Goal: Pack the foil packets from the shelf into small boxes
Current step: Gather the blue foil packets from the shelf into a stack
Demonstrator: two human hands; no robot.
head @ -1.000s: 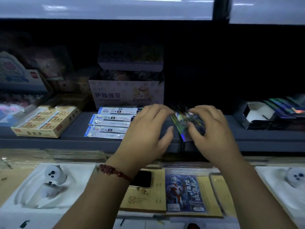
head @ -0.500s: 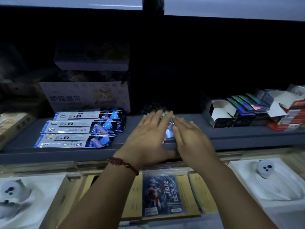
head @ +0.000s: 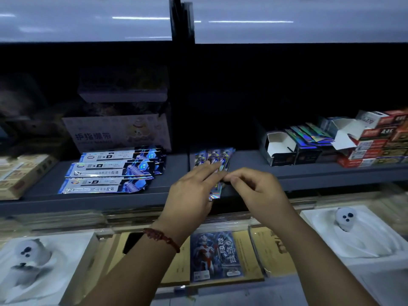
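A fanned stack of shiny foil packets lies on the grey shelf at its middle. My left hand rests flat on the near part of the stack, fingers stretched over it. My right hand is beside it, fingertips pinched together at the stack's right edge; whether it grips a packet is hidden. An open small box with a white inside stands at the right, next to dark small boxes with holographic foil packets sticking out.
Long blue-and-white packets lie in rows left of my hands. A pale carton stands behind them. Red and white boxes pile at the far right. Below the shelf lie card packs and white trays with figures.
The view has shifted right. The packets now lie fanned on the shelf. My right hand has lifted off them and curled into a pinch at their right edge; my left stays flat on them.
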